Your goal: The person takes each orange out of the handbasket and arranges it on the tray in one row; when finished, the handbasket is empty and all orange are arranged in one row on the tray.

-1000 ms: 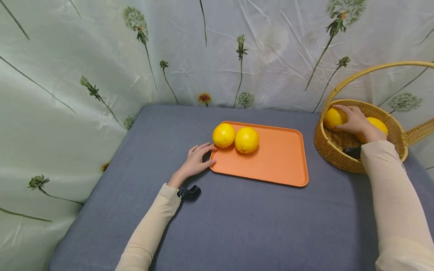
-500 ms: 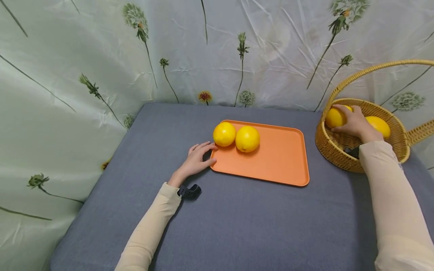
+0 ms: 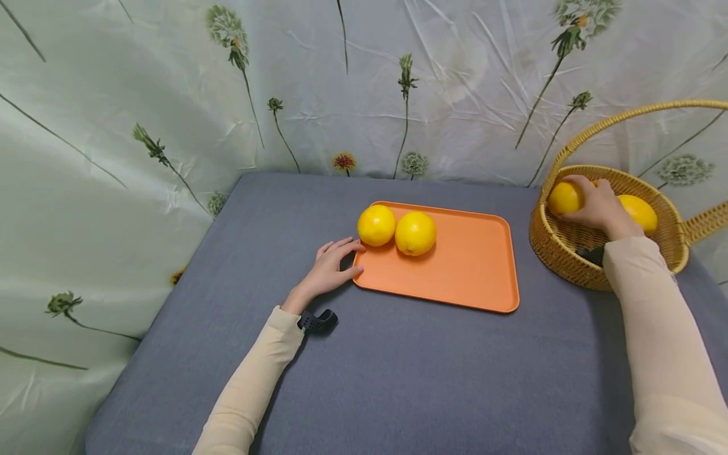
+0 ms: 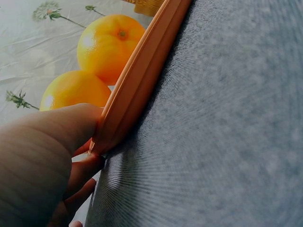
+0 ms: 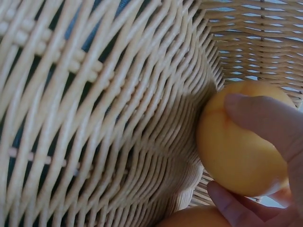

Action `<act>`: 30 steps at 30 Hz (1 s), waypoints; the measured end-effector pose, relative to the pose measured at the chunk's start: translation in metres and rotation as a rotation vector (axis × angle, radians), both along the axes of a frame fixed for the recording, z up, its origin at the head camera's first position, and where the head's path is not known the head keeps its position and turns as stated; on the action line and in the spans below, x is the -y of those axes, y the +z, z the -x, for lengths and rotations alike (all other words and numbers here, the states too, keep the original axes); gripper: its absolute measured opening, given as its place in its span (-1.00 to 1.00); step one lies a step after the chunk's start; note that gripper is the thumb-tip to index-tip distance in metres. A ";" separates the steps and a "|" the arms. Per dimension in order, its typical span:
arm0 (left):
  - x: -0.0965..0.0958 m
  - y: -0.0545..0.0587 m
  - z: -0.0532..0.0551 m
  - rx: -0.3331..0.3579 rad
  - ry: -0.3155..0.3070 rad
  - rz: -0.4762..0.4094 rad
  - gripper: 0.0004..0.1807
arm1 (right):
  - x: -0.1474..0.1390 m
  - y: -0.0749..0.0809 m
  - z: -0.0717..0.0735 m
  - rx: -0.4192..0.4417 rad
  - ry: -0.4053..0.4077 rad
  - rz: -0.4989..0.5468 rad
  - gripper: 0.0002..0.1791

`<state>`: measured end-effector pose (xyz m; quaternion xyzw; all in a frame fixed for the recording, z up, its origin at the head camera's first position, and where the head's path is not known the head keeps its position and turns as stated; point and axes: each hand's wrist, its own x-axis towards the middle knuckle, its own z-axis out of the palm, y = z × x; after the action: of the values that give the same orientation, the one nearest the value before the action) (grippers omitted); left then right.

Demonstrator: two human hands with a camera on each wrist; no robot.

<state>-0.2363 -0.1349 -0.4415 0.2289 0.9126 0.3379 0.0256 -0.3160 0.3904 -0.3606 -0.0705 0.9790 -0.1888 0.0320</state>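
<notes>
My left hand [image 3: 327, 270] holds the left end of a flat orange tray [image 3: 461, 265], thumb and fingertips at its rim. Two oranges, one farther left [image 3: 376, 225] and one beside it [image 3: 416, 233], rest on the tray's left half. At the right, my right hand [image 3: 600, 207] reaches into a wicker basket [image 3: 546, 243] and grips an orange [image 5: 244, 151] between thumb and fingers, close to the woven wall. Another orange [image 3: 639, 213] lies in the basket to the right of that hand, partly hidden by it.
The basket's tall arched handle [image 3: 625, 115] rises over its rim. A grey cloth [image 3: 432, 373] covers the table. Behind and to the left hangs a pale curtain [image 3: 318, 82] printed with dandelions. A black wrist strap [image 3: 318, 322] sits on the left wrist.
Inside the basket, the right hand and its orange have shifted slightly right, and the other orange sits a little farther right too. The left hand and the tray hold still.
</notes>
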 end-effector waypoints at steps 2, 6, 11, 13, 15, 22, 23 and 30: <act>0.000 0.000 0.000 -0.003 0.002 -0.004 -0.54 | 0.001 0.002 0.000 0.004 0.000 0.002 -0.15; 0.001 -0.001 -0.001 0.001 0.001 -0.004 -0.54 | 0.002 0.005 0.000 0.009 0.011 -0.013 -0.15; 0.001 -0.001 -0.001 0.007 0.002 0.001 -0.53 | 0.004 0.009 -0.001 0.008 0.018 -0.016 -0.14; 0.001 0.000 -0.001 0.006 0.002 -0.001 -0.53 | 0.004 0.011 -0.002 -0.003 0.021 -0.013 -0.14; 0.001 0.000 -0.001 0.005 0.001 -0.002 -0.53 | 0.004 0.013 -0.003 -0.010 0.021 -0.012 -0.13; 0.001 0.000 0.000 0.003 0.005 0.007 -0.52 | 0.002 0.024 -0.006 -0.024 0.056 -0.028 -0.12; 0.001 0.000 0.000 0.005 0.005 0.008 -0.53 | 0.002 0.025 -0.006 -0.030 0.061 -0.036 -0.13; 0.001 0.000 0.000 0.003 0.004 0.009 -0.53 | -0.001 0.031 -0.006 -0.045 0.071 -0.084 -0.15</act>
<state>-0.2365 -0.1357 -0.4412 0.2264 0.9145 0.3342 0.0274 -0.3097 0.3913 -0.3297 -0.1080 0.9834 -0.1446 0.0193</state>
